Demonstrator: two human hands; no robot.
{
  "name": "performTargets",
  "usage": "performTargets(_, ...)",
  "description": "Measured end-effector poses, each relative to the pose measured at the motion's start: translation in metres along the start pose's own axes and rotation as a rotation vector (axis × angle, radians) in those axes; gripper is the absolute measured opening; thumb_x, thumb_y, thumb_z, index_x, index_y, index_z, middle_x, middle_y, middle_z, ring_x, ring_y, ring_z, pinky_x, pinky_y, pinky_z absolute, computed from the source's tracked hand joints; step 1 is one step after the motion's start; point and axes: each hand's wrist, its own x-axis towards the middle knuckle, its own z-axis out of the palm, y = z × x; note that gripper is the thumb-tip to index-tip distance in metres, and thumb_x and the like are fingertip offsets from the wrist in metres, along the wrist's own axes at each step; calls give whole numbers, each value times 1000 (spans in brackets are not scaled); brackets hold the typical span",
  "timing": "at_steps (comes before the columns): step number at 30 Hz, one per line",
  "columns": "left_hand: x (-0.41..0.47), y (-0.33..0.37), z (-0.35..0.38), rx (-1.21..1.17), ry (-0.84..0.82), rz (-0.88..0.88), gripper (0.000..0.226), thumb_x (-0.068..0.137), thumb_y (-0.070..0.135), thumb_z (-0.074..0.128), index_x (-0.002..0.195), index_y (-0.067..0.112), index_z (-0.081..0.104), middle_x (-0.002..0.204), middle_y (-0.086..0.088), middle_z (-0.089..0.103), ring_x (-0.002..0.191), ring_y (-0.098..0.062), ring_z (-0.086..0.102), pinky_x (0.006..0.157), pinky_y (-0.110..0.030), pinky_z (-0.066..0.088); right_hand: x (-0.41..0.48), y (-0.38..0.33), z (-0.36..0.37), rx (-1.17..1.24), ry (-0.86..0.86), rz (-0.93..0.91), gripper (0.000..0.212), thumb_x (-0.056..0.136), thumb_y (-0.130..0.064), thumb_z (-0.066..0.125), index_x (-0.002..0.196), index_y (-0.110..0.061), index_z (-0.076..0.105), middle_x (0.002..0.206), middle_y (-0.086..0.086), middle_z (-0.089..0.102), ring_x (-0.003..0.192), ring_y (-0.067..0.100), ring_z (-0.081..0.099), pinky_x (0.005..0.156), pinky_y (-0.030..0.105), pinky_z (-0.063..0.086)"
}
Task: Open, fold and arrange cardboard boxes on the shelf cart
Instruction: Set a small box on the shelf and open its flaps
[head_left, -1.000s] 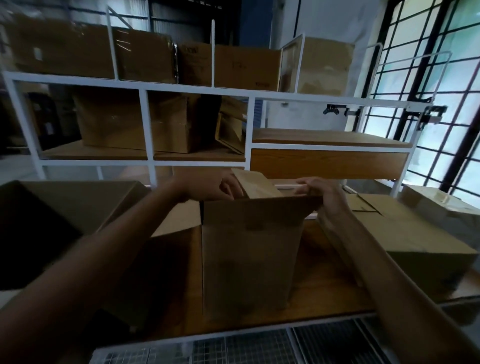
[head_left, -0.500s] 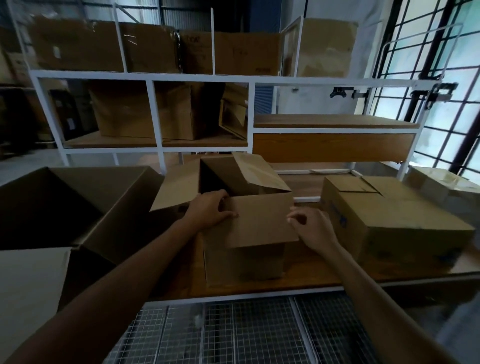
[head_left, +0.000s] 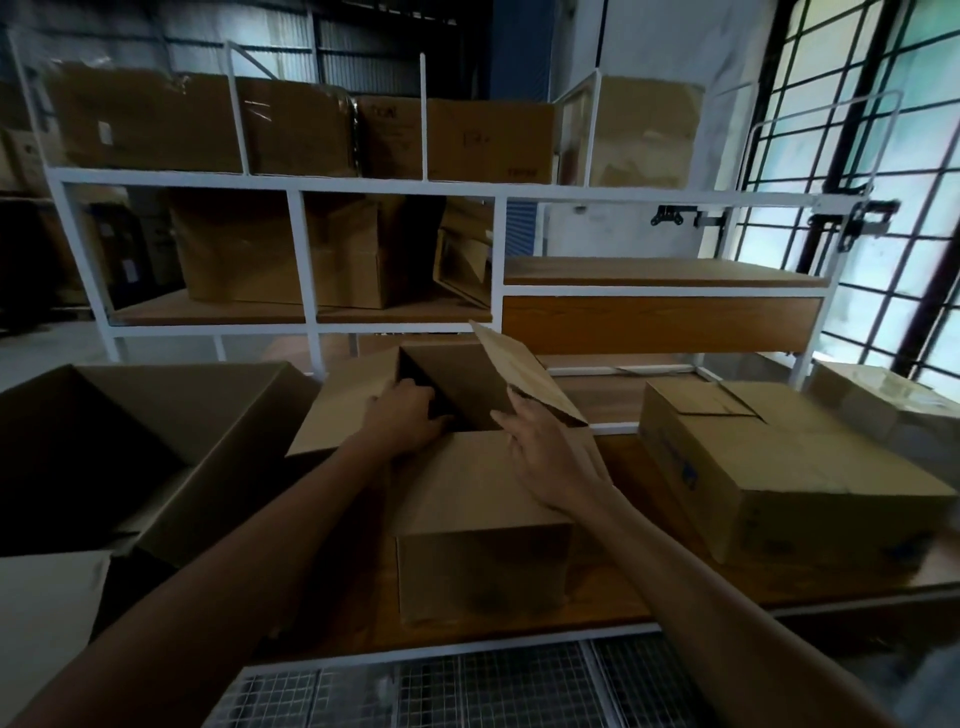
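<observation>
Moved: L hand (head_left: 410, 415) & R hand (head_left: 545, 452) shifted fwd to near flap (head_left: 478, 478) far edge.
L fingers: curled over flap edge.
R fingers: straight, laid flat on flap.
Box (head_left: 483, 571): ctr of surface (head_left: 608, 582), top part-open.

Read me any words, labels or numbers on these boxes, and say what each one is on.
Nothing can be read.
Middle top-shelf box: scrawl and dark print, too blurred.
Left top-shelf box: white label, too small.
Closed box on the right: blue print, blurred.
</observation>
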Motion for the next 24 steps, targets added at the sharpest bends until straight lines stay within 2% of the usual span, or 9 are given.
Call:
performTargets(2,13,-8,-1,-43,-59,-57,31,84,57,56,103,32,56,116,-3,57,114,-28,53,101,-56,41,11,7,-2,-64,39,-4,43,101,-23,42,144,-17,47,162,10,21,150,25,17,119,48,25)
performTargets(5,33,-20,3,-85,-146,-90,30,94,39,57,116,19,58,118,-1,56,117,-25,52,101,-40,40,26,18,-12,-203,88,66,44,98,-29,47,140,-18,51,162,12,21,151,27,12,119,49,26)
performTargets(7,45,-29,8,-96,-166,-97,27,95,33,57,116,16,59,118,-3,60,113,-24,55,96,-37,41,34,25,-19,-275,124,160,38,96,-31,51,131,-17,59,157,13,32,148,29,21,118,49,26)
performTargets(10,60,-43,19,-114,-159,-113,19,93,23,58,110,14,59,111,-6,61,107,-24,57,96,-38,44,39,47,-19,-272,103,321,30,96,-32,53,120,-17,64,132,11,56,122,27,50,99,42,43)
performTargets(13,75,-55,31,-152,-124,-123,17,86,16,63,98,22,53,102,-2,58,101,-20,57,90,-36,45,39,64,-8,-52,-2,476,23,97,-30,51,114,-18,60,104,4,63,88,15,58,69,32,43)
performTargets(17,114,-87,58,-239,-85,-140,42,80,16,67,120,16,52,114,-7,56,107,-24,56,99,-46,46,39,68,12,160,95,615,18,99,-21,44,99,-20,62,91,2,66,75,11,60,72,33,52)
performTargets(20,138,-116,77,-268,-64,-194,46,72,38,66,115,38,50,119,-4,58,106,-22,58,93,-48,50,37,61,19,174,156,623,22,101,-19,41,108,-18,63,92,-2,62,72,8,53,62,26,41)
performTargets(22,140,-119,74,-289,-70,-185,37,81,31,66,115,33,51,109,-2,60,99,-19,60,89,-45,52,37,54,21,163,179,629,25,102,-19,41,117,-17,61,94,-2,59,71,6,49,56,20,31)
performTargets(24,111,-92,41,-287,-76,-168,25,88,22,64,112,23,54,103,-3,61,95,-19,61,85,-40,51,38,47,25,140,209,630,21,103,-23,42,113,-19,60,96,-4,62,67,3,47,53,18,29)
